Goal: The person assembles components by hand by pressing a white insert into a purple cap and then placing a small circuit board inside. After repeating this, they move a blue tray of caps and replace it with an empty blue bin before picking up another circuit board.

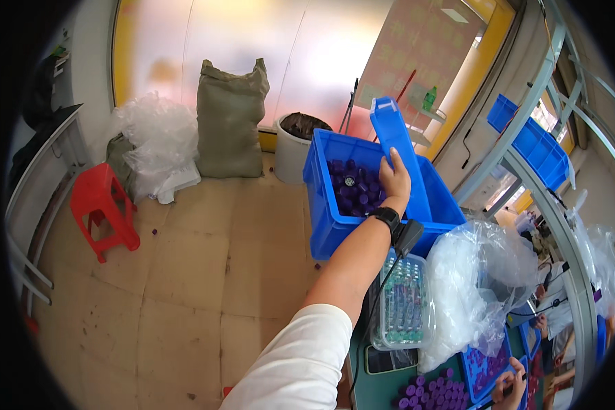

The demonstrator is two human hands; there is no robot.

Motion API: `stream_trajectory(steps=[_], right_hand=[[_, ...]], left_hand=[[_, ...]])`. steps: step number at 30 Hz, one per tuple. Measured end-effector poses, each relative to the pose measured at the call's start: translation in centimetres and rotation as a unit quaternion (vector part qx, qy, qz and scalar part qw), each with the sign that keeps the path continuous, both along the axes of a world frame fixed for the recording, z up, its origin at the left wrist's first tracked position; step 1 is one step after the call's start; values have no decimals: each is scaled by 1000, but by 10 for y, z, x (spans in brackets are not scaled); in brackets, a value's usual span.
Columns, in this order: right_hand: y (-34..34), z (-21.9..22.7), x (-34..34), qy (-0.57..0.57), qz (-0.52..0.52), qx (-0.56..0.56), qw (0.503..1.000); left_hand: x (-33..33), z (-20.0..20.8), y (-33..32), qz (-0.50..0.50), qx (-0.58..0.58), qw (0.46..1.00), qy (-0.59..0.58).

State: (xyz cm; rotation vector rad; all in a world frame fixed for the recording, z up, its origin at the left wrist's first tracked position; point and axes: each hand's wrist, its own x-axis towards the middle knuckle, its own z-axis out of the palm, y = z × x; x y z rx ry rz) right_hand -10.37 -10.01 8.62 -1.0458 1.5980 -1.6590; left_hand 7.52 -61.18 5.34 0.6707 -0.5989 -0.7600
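My left hand [395, 183] reaches far forward, its fingers closed on the side of a long blue plastic tray [406, 160]. That tray stands tilted on edge in a large blue crate [321, 229]. Beside it in the crate lie many dark purple caps [352, 188], with one paler piece among them. On my left wrist sit a black band and a small black box with a cable. At the lower right edge, my right hand [511, 387] shows in part, fingers loosely bent and apart, near a shallow blue tray [477, 391] of small purple pieces.
A clear box of small bottles [402, 304], a bulging clear plastic bag [468, 280], a phone [389, 360] and purple caps [434, 391] crowd the green table. A red stool [102, 208], a stuffed sack [231, 123] and a bin [294, 154] stand on the floor. Other people work at far right.
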Motion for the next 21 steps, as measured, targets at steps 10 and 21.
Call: stream_trajectory(steps=[10, 21], right_hand=[[38, -5, 9, -60, -112, -9, 992], [73, -13, 11, -45, -207, -39, 977]], left_hand=[[6, 0, 0, 15, -1, 1000, -7], [4, -14, -10, -52, 132, 988, -67]])
